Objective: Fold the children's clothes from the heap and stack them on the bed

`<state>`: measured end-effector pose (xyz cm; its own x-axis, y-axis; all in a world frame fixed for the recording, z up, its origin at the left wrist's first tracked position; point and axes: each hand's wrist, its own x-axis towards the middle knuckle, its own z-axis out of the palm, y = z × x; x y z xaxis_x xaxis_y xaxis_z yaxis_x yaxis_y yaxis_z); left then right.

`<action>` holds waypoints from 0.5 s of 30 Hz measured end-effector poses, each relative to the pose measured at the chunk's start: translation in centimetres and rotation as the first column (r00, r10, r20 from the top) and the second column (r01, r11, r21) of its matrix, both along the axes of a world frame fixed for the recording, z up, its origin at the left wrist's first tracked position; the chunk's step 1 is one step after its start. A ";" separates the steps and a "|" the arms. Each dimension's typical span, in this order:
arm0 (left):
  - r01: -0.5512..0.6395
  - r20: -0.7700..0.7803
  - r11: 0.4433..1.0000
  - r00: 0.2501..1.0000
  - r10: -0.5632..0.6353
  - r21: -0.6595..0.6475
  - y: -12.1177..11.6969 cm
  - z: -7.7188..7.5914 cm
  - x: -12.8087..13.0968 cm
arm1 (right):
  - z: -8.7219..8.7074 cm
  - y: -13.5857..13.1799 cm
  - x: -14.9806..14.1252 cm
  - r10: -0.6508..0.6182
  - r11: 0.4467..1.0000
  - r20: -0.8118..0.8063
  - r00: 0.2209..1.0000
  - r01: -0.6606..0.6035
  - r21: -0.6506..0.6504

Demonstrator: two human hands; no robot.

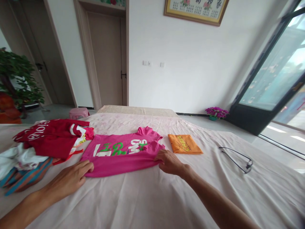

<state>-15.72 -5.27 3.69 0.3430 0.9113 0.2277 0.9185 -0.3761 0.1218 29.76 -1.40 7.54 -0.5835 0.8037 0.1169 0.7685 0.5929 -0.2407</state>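
Note:
A pink T-shirt (pixel 124 160) with white and green lettering lies on the bed sheet, its near side folded over part of the print. My left hand (pixel 79 173) is closed on the shirt's near left corner, at the hem. At the other end, my right hand (pixel 168 160) pinches the shirt's near right edge, close to the sleeve. The fingertips of both hands are partly hidden. Just right of the shirt lies a folded orange garment (pixel 183 144) with yellow lettering.
A heap of clothes with a red garment (pixel 52 136) on top lies at the left. Black-framed glasses (pixel 238 159) rest on the sheet at the right. Beyond the bed are a pink stool (pixel 79 113), a pot of purple flowers (pixel 216 113) and a leafy plant (pixel 17 76).

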 end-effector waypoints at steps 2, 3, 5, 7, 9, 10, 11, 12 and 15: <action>-0.004 0.013 0.996 1.000 0.005 -0.084 -0.3 0.9 1.1 | 0.9 0.1 -0.2 -0.035 0.998 -0.046 0.998 0.033 -0.045; 0.006 0.042 0.994 0.999 -0.001 -0.112 -0.2 1.4 2.0 | 1.3 0.3 -0.6 -0.057 0.998 -0.069 0.996 0.055 -0.041; 0.058 0.131 0.991 0.991 -0.042 -0.119 0.4 1.9 4.4 | 1.4 1.3 -1.8 -0.061 0.998 -0.105 0.993 0.062 0.003; 0.153 0.205 0.985 0.970 -0.134 -0.082 1.4 1.6 6.9 | 0.9 2.5 -3.1 0.011 0.999 -0.107 0.994 -0.005 0.054; 0.222 0.213 0.975 0.954 -0.210 -0.033 2.6 0.3 8.9 | -0.2 4.0 -4.1 0.078 0.995 -0.092 0.993 -0.071 0.070; 0.229 0.198 0.973 0.954 -0.223 -0.006 3.3 -0.6 9.4 | -0.7 4.8 -4.4 0.084 0.995 -0.092 0.992 -0.078 0.064; 0.223 0.175 0.975 0.959 -0.223 0.021 3.9 -1.6 9.7 | -1.2 5.6 -4.5 0.069 0.997 -0.099 0.993 -0.063 0.054; 0.202 0.150 0.978 0.967 -0.207 0.049 4.5 -2.6 9.7 | -1.7 6.3 -4.5 0.038 0.999 -0.109 0.993 -0.034 0.043; 0.134 0.082 0.985 0.986 -0.144 0.109 5.8 -4.8 8.8 | -2.2 8.4 -4.3 -0.017 0.997 -0.123 0.992 0.025 0.066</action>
<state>-6.88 0.53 -1.09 0.4389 0.8264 0.3527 0.8436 -0.5141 0.1550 25.47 6.99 5.36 -0.5446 0.8035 0.2407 0.7482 0.5950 -0.2936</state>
